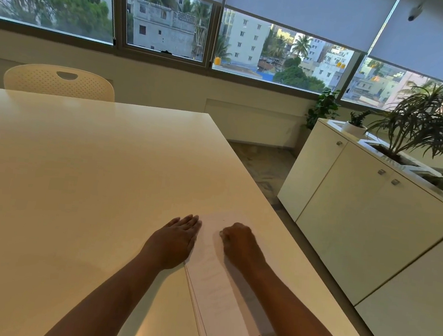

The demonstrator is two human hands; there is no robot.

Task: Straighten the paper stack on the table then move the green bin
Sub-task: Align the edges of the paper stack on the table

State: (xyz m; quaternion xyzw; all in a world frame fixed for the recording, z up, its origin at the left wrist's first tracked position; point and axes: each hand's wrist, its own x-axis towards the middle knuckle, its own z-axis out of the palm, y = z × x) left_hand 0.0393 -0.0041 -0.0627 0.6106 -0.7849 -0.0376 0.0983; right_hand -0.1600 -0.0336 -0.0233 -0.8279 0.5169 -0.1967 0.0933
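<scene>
Paper stack [219,285] sits near worktop [77,180] right edge, sheets fanned. Left hand [174,241] flat, fingers straight, butting its left side; right hand [240,242] curled on top, likely pinning it. Green bin not visible.

A white paper stack [216,285] lies flat near the desk's [77,180] right edge, long side toward 12 o'clock, left edges slightly fanned.

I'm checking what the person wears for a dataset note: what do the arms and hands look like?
Both forearms are bare, with no sleeves in view. The left hand and right hand wear no gloves; no rings, watch or bracelets are visible.
</scene>
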